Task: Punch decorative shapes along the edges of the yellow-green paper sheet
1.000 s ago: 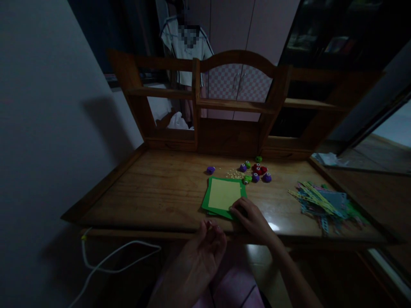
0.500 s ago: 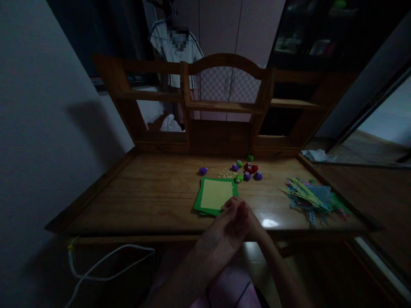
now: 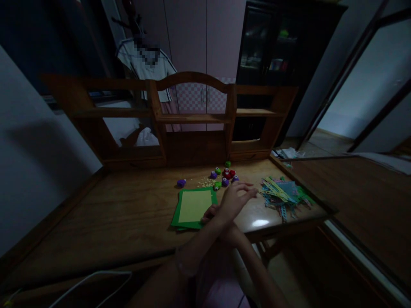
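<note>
My left hand [image 3: 236,199] reaches across to the right over the table's front part, fingers partly bent and apart, with nothing visible in them. Beneath my left wrist, my right hand [image 3: 212,214] is curled at the right edge of a yellow square sheet [image 3: 195,206]. Whatever its fingers hold, if anything, is too dark and small to make out. Green sheets [image 3: 175,218] lie under the yellow one. Behind them are a scatter of small pale pieces [image 3: 207,182] and several little eyed figures, among them a purple one [image 3: 181,183], a green one [image 3: 217,185] and a red one [image 3: 227,174].
To the right lies a pile of coloured lattice strips and sheets [image 3: 282,192]. A wooden shelf unit [image 3: 192,118] rises along the table's back edge. A white cable [image 3: 93,273] hangs at the front left. The room is dim.
The view has turned to the right. My left hand has moved off my right hand and stretched toward the strips. My right hand stays by the sheets' right edge.
</note>
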`<state>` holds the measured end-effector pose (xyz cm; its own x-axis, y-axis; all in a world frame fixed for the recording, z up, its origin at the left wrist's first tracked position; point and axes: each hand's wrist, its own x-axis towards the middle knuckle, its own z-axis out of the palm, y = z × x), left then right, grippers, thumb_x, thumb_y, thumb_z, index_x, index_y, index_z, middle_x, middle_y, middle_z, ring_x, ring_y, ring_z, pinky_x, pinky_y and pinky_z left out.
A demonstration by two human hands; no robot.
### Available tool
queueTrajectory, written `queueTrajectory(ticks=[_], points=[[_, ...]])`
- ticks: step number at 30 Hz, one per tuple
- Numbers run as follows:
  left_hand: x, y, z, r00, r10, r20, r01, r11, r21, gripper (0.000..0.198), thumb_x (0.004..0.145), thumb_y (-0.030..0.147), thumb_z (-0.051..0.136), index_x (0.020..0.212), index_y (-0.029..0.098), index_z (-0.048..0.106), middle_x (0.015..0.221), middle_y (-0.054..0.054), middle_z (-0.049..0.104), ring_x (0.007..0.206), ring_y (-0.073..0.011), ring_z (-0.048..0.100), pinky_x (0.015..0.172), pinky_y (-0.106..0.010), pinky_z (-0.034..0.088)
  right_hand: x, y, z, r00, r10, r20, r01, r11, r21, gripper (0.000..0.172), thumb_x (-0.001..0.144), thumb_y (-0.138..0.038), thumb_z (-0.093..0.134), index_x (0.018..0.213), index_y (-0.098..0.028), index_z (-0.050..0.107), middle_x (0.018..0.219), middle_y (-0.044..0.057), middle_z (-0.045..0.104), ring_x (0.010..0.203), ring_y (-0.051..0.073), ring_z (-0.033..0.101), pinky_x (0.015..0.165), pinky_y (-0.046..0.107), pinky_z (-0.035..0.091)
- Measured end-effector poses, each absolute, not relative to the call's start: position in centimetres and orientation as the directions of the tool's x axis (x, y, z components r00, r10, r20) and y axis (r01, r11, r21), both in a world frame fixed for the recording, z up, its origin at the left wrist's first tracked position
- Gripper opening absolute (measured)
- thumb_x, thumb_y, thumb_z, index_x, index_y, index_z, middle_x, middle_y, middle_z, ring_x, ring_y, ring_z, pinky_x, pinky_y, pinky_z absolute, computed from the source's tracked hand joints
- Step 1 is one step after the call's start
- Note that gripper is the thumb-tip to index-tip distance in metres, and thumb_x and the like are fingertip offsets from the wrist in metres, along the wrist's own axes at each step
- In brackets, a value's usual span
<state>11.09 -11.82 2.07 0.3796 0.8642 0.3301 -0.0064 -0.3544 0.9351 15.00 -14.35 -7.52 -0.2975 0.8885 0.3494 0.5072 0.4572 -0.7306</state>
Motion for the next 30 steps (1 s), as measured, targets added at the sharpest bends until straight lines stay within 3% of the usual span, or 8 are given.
queueTrajectory(ticks=[3, 5, 8, 12, 16, 20, 27, 30], points=[[4.2, -13.4, 0.4, 0.322, 0.913, 0.25, 0.067, -0.285, 0.956, 0.034, 0.089, 0.038, 0.047, 0.072, 0.017, 0.069, 0.108, -0.006, 0.065, 0.106, -0.0195, 0.057, 0.1, -0.035, 0.038, 15.1, -14.4, -7.9, -0.312, 0.874, 0.372, 0.449, 0.481, -0.753, 0.025, 0.087, -0.021, 0.053, 0.111, -0.02, 0.058, 0.11, 0.007, 0.06, 0.102, 0.022, 0.055, 0.086, 0.034, 0.045], [-0.8, -15.0, -1.2, 0.228, 0.958, 0.171, 0.145, -0.207, 0.968, 0.033, 0.09, 0.039, 0.044, 0.086, 0.018, 0.069, 0.115, -0.006, 0.064, 0.11, -0.0211, 0.056, 0.099, -0.036, 0.041, 15.1, -14.5, -7.8, -0.298, 0.886, 0.354, 0.449, 0.458, -0.767, 0.015, 0.086, -0.023, 0.054, 0.1, -0.019, 0.061, 0.098, 0.005, 0.061, 0.093, 0.019, 0.056, 0.082, 0.031, 0.045], [-7.1, -17.6, -3.9, 0.023, 0.98, 0.198, 0.316, -0.195, 0.928, 0.03, 0.088, 0.039, 0.046, 0.101, 0.021, 0.066, 0.124, -0.005, 0.059, 0.117, -0.0222, 0.051, 0.1, -0.037, 0.041, 15.2, -14.5, -7.3, -0.263, 0.909, 0.322, 0.447, 0.411, -0.795, 0.007, 0.085, -0.026, 0.058, 0.085, -0.019, 0.061, 0.085, 0.002, 0.06, 0.081, 0.016, 0.056, 0.074, 0.026, 0.044], [-11.4, -20.3, -7.0, -0.112, 0.946, 0.303, 0.601, -0.179, 0.779, 0.033, 0.086, 0.041, 0.05, 0.114, 0.025, 0.06, 0.123, -0.003, 0.059, 0.116, -0.0214, 0.053, 0.102, -0.04, 0.04, 15.3, -14.4, -6.9, -0.237, 0.917, 0.321, 0.42, 0.394, -0.817, 0.014, 0.08, -0.028, 0.066, 0.091, -0.02, 0.062, 0.09, 0.002, 0.06, 0.085, 0.017, 0.056, 0.074, 0.026, 0.045], [-11.7, -20.7, -8.0, -0.012, 0.915, 0.404, 0.744, -0.262, 0.615, 0.036, 0.087, 0.038, 0.05, 0.121, 0.027, 0.055, 0.126, -0.002, 0.058, 0.116, -0.0203, 0.054, 0.1, -0.037, 0.044, 15.1, -14.3, -7.0, -0.283, 0.891, 0.356, 0.396, 0.446, -0.803, 0.029, 0.076, -0.027, 0.07, 0.103, -0.023, 0.064, 0.105, 0.005, 0.059, 0.101, 0.019, 0.055, 0.087, 0.031, 0.044], [-10.6, -19.0, -8.3, 0.072, 0.881, 0.468, 0.769, -0.348, 0.536, 0.034, 0.089, 0.032, 0.046, 0.122, 0.028, 0.055, 0.127, -0.001, 0.056, 0.117, -0.0187, 0.053, 0.101, -0.035, 0.044, 14.8, -14.1, -7.5, -0.299, 0.869, 0.395, 0.427, 0.492, -0.759, 0.021, 0.08, -0.026, 0.065, 0.101, -0.024, 0.067, 0.104, 0.005, 0.06, 0.1, 0.019, 0.057, 0.087, 0.032, 0.045], [-10.4, -16.5, -10.1, 0.191, 0.899, 0.394, 0.703, -0.406, 0.584, 0.033, 0.089, 0.018, 0.037, 0.112, 0.024, 0.06, 0.119, 0.0, 0.062, 0.11, -0.0142, 0.058, 0.101, -0.03, 0.045, 14.4, -14.4, -8.0, -0.308, 0.84, 0.448, 0.544, 0.541, -0.641, 0.014, 0.086, -0.021, 0.057, 0.094, -0.023, 0.068, 0.099, 0.005, 0.063, 0.092, 0.017, 0.06, 0.081, 0.029, 0.048], [-10.8, -17.2, -9.9, 0.228, 0.896, 0.382, 0.693, -0.425, 0.583, 0.04, 0.088, 0.012, 0.033, 0.116, 0.024, 0.059, 0.122, 0.0, 0.059, 0.112, -0.0133, 0.057, 0.102, -0.03, 0.043, 14.6, -14.7, -7.5, -0.373, 0.813, 0.447, 0.612, 0.578, -0.54, 0.023, 0.081, -0.026, 0.065, 0.103, -0.025, 0.066, 0.106, 0.005, 0.064, 0.098, 0.02, 0.058, 0.085, 0.032, 0.047]])
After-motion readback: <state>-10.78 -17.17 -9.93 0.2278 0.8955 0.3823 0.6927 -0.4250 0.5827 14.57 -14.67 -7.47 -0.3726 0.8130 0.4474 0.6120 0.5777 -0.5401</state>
